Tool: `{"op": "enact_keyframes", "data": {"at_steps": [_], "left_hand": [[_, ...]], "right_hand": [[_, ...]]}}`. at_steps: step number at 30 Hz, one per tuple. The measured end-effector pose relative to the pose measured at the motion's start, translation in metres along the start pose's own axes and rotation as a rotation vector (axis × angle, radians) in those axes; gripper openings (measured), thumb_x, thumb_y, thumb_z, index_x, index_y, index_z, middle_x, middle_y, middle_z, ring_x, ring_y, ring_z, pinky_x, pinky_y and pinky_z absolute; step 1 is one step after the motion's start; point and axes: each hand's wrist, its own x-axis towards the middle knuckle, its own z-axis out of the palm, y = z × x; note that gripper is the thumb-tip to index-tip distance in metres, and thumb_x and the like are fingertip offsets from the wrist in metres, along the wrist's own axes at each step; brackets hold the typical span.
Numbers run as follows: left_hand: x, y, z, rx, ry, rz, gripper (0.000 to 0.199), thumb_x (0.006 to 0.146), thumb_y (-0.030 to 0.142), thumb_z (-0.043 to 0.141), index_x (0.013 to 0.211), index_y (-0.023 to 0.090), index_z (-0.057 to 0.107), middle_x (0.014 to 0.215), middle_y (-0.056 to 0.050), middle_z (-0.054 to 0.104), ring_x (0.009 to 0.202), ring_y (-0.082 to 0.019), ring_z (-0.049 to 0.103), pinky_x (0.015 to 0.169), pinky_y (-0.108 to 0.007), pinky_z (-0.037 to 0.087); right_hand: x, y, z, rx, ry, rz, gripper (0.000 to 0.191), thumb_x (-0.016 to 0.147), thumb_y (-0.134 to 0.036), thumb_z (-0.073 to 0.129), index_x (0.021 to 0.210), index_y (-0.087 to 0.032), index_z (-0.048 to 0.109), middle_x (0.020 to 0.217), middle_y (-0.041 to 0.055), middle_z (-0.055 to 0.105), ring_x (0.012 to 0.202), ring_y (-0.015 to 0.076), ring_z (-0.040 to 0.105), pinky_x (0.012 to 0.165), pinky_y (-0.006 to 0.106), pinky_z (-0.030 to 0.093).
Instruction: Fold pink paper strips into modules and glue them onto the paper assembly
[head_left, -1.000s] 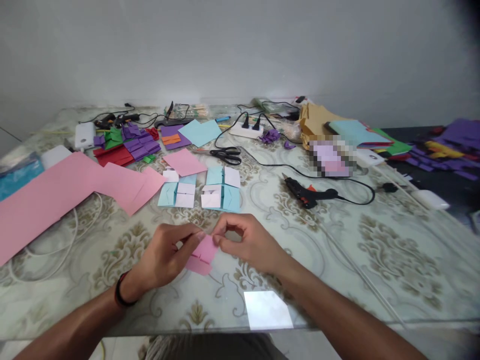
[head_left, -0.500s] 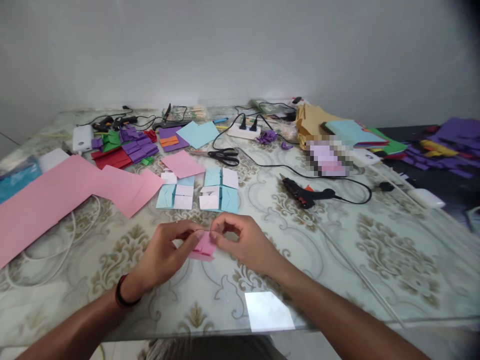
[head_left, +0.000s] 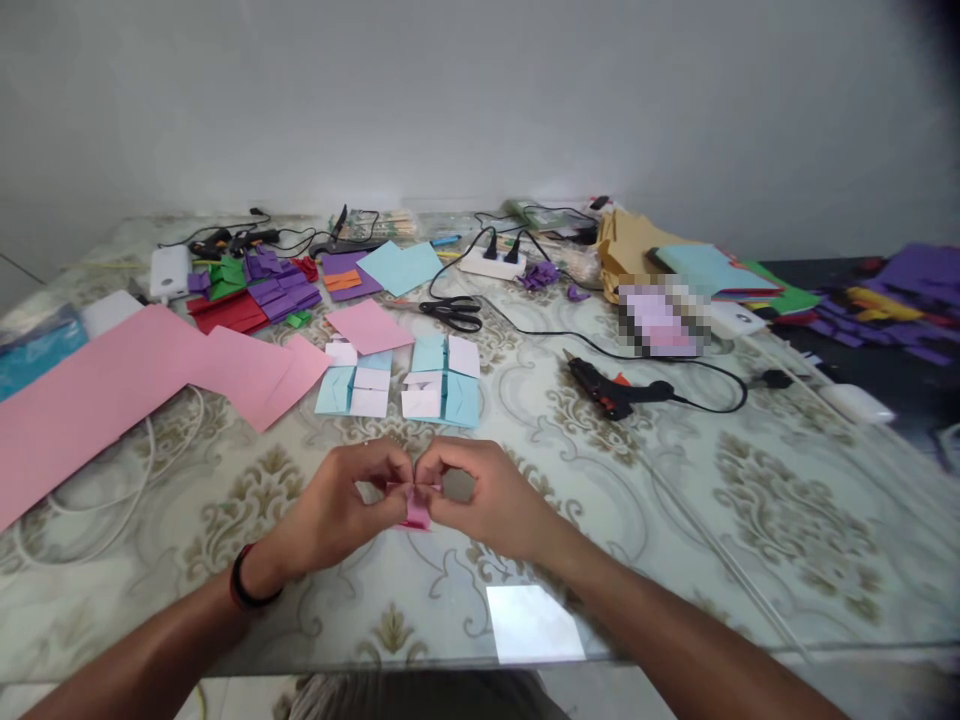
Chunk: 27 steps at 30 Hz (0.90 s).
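Observation:
A small folded piece of pink paper [head_left: 417,514] is pinched between both hands, low in the middle of the view. My left hand [head_left: 352,500] grips its left side with thumb and forefinger. On the other side my right hand [head_left: 480,500] pinches it the same way, and the fingertips of both hands nearly meet. Fingers cover much of the paper. Just beyond lie folded blue-and-white paper pieces [head_left: 441,388], with a pink square [head_left: 369,327] resting partly over the left group.
Large pink sheets [head_left: 105,385] spread at left. Scissors [head_left: 451,313] and a white power strip [head_left: 491,262] lie farther back. A black glue gun [head_left: 619,388] with its cable rests at right, near thin sticks [head_left: 724,550]. Purple folded papers [head_left: 281,292] are piled at back left.
Both hands have drawn closer together over the pink paper, the right thumb now lower on it. The fingers cover more of it than before. The view has shifted slightly.

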Motion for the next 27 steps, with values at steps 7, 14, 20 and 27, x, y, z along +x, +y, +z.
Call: {"op": "enact_keyframes", "data": {"at_steps": [7,14,20,27], "left_hand": [[0.002,-0.001,-0.012,0.012,-0.018,-0.007,0.006,0.090,0.019,0.068,0.085,0.017,0.068,0.079,0.000,0.071,0.074,-0.013,0.064,0.073,-0.024,0.053],[0.003,0.008,-0.035,-0.009,0.061,0.010,0.007,0.093,0.023,0.066,0.089,0.018,0.069,0.086,-0.005,0.077,0.083,-0.019,0.073,0.078,-0.030,0.057],[0.002,0.009,-0.014,0.160,-0.006,0.021,0.012,0.097,0.027,0.064,0.099,0.021,0.074,0.094,-0.003,0.078,0.082,-0.015,0.070,0.068,-0.023,0.053],[-0.003,0.012,-0.009,0.198,-0.002,0.089,0.024,0.099,0.026,0.058,0.081,0.017,0.071,0.070,0.001,0.069,0.063,-0.011,0.057,0.061,-0.023,0.043]], "right_hand": [[0.000,-0.002,-0.008,-0.013,0.018,0.032,0.010,0.077,-0.012,0.069,0.073,-0.020,0.064,0.073,-0.0032,0.065,0.069,0.0126,0.057,0.067,0.025,0.043],[0.004,0.001,-0.026,0.105,0.052,0.087,0.007,0.084,-0.019,0.067,0.077,-0.020,0.065,0.073,-0.0018,0.062,0.072,0.0144,0.056,0.072,0.028,0.044],[0.003,0.002,-0.014,0.145,-0.016,0.099,0.007,0.084,-0.017,0.068,0.077,-0.019,0.066,0.075,-0.0007,0.065,0.073,0.0147,0.057,0.072,0.028,0.045],[0.001,0.001,-0.010,0.161,-0.067,0.085,0.010,0.080,-0.011,0.067,0.076,-0.019,0.066,0.075,-0.0015,0.065,0.072,0.0140,0.057,0.072,0.027,0.046]]}}
